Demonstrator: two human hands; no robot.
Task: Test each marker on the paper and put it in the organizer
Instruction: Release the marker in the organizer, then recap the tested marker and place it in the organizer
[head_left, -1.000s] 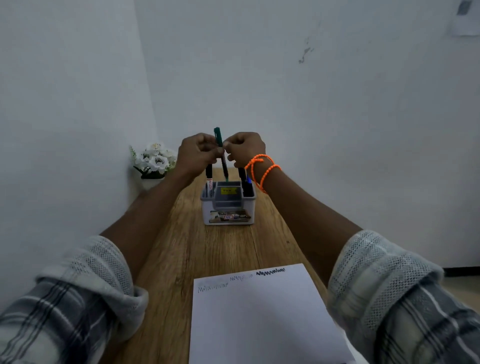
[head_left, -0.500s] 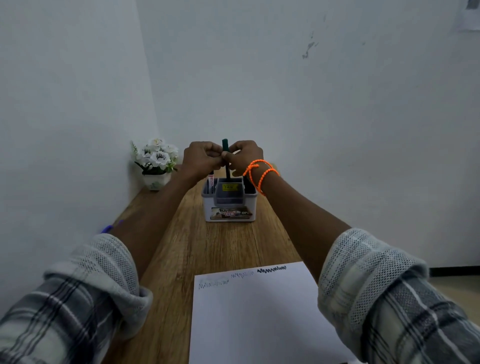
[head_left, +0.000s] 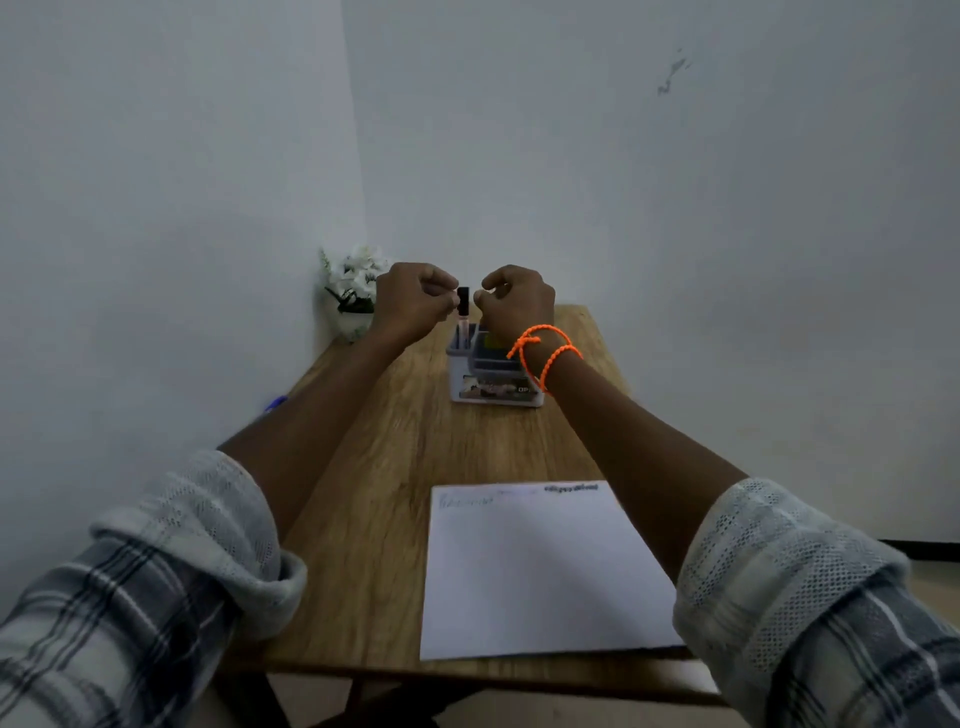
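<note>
Marker (head_left: 463, 312) upright in the organizer (head_left: 493, 382), long axis vertical, cap up between both hands; left hand (head_left: 413, 301) fingers pinching the cap, nearer; right hand (head_left: 517, 301) curled just beside, grip unclear; paper (head_left: 540, 571) nearer on the worktop (head_left: 395, 467).

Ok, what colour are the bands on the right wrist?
Bright orange: the beaded bands loop round the right wrist, clearest in the head view.

Left hand (head_left: 413, 301) pinches a marker (head_left: 463, 312) upright in the organizer (head_left: 493, 387).
</note>
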